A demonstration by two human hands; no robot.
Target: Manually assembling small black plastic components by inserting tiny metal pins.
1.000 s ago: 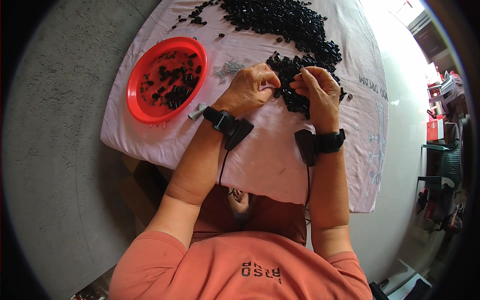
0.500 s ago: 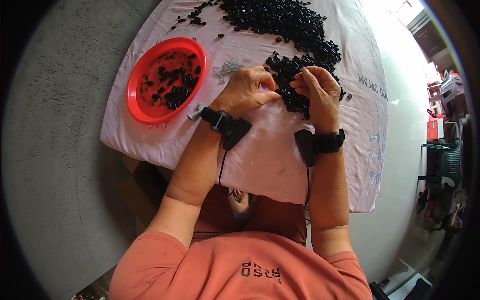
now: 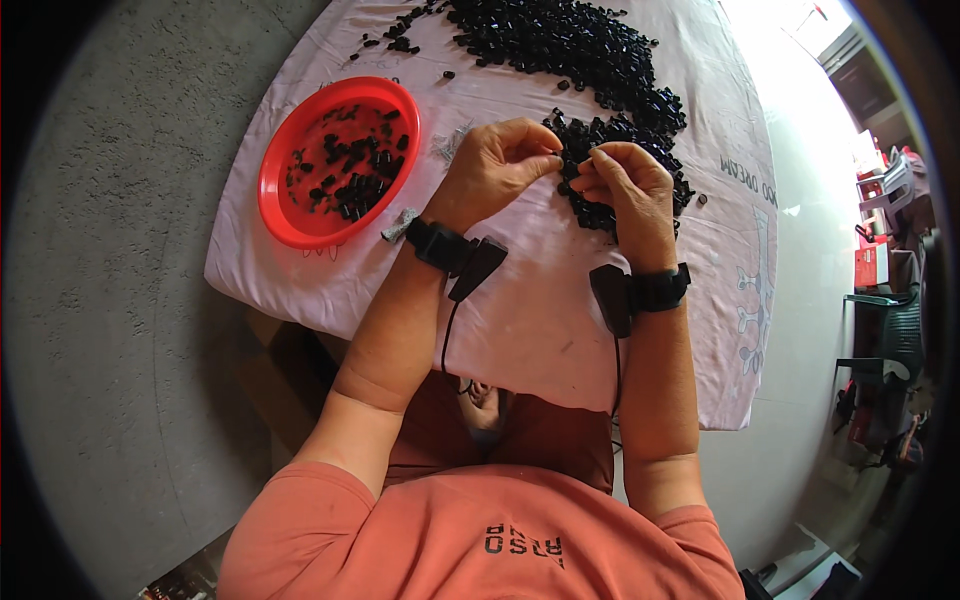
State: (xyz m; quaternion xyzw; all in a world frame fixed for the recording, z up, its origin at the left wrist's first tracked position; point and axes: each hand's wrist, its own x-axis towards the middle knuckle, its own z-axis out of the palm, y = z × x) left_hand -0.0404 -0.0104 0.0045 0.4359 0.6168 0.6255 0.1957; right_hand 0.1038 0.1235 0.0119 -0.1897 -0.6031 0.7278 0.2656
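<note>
My left hand (image 3: 497,168) and my right hand (image 3: 622,190) meet fingertip to fingertip above a heap of small black plastic parts (image 3: 600,175) on a pale pink cloth (image 3: 540,300). Each hand pinches a tiny piece; the pieces are too small to make out clearly. A larger spread of the same black parts (image 3: 560,45) lies farther back on the cloth. A red round bowl (image 3: 285,215) with several black parts in it sits to the left of my left hand. Both wrists wear black straps with cables.
A few small silvery metal pieces (image 3: 447,145) lie between the bowl and my left hand, one more (image 3: 398,225) near the bowl's rim. Grey concrete floor (image 3: 120,250) is at the left. Chairs and boxes (image 3: 885,290) stand at the far right.
Both hands stay in the same spot; the fingers shift slightly as they work the small pieces together. The bowl and the heaps have not moved.
</note>
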